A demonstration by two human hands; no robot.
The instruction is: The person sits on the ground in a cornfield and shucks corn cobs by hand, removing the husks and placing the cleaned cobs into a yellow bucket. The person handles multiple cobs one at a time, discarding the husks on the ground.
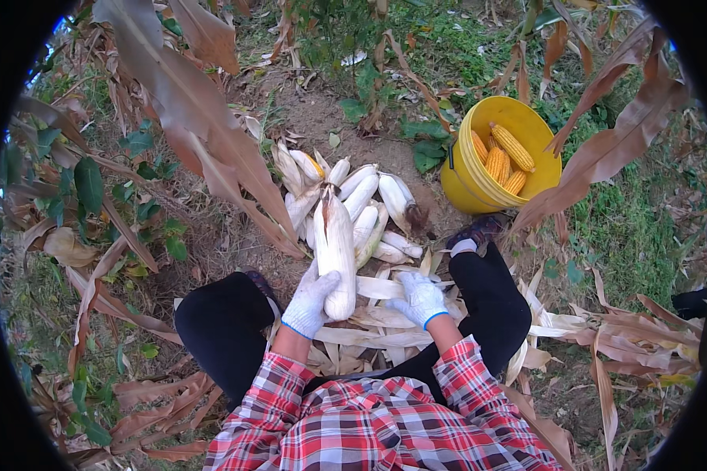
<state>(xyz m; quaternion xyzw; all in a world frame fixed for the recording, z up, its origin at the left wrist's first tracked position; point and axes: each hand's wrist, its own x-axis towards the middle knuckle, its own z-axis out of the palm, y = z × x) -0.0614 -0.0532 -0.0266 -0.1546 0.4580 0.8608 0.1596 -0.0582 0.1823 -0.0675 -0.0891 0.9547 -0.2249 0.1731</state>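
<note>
My left hand [313, 299], in a white knit glove, grips a large corn ear still in its pale husk [334, 247]. The ear points away from me, its brown silk tip over a pile of other husked-in ears [362, 203]. One ear in the pile [309, 165] shows yellow kernels through a split husk. My right hand [419, 297], gloved too, hovers low over the loose husks with thumb and fingers apart. A strip of pale husk [380, 288] runs up to its fingers; whether they touch it is unclear.
A yellow bucket [471, 176] holding several bare yellow corn ears [511, 147] stands at the front right, beyond my right foot. Stripped husks [353, 337] lie between my legs. Dry corn leaves [206, 118] hang in at the left, and another leaf [613, 153] crosses near the bucket.
</note>
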